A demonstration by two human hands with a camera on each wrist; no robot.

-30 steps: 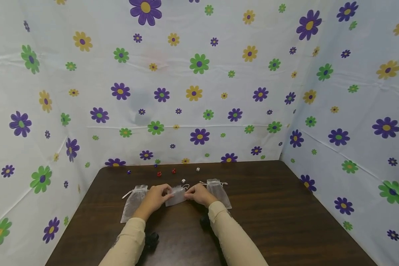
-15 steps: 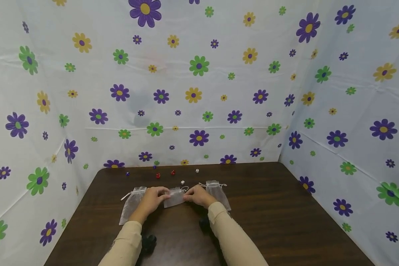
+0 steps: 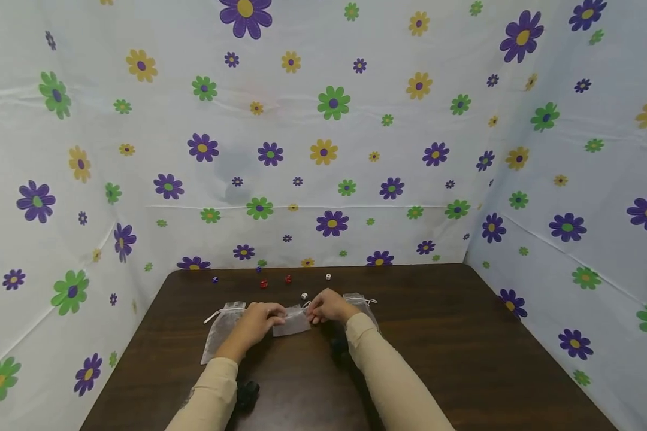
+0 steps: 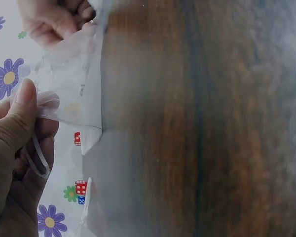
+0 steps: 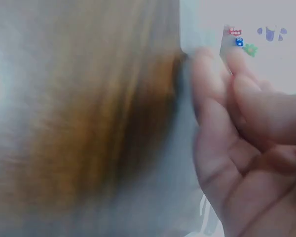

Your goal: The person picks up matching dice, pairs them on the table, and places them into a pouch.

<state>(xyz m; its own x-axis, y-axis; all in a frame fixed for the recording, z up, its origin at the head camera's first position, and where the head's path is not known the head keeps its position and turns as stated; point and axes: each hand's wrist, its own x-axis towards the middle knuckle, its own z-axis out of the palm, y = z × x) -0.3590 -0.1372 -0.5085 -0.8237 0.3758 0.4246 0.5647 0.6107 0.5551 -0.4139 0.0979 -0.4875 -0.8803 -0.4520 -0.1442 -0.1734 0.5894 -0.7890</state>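
A small sheer white drawstring pouch [image 3: 292, 323] lies between both hands at the middle of the table. My left hand [image 3: 254, 325] pinches its left end; in the left wrist view the thumb presses gathered mesh [image 4: 48, 106] against the fingers, and a cord loop [image 4: 38, 157] hangs below. At the other end, my right hand [image 3: 331, 305] has thumb and fingertips together at the pouch's corner beside its cord. In the right wrist view those curled fingers [image 5: 212, 118] are close up and blurred, partly hiding what they grip.
One sheer pouch [image 3: 223, 329] lies left, partly behind the left hand, another [image 3: 362, 306] right, beyond the right forearm. Behind are two white dice, the nearer die [image 3: 304, 296] close to the pouch, two red dice, including one red die [image 3: 264, 284], and two blue dice, one blue die [image 3: 215, 279] far left.
My right hand has shifted slightly up along the pouch's right end, its fingers more curled, and now covers part of the right pouch. The left hand keeps its pinch. The head view has turned slightly.
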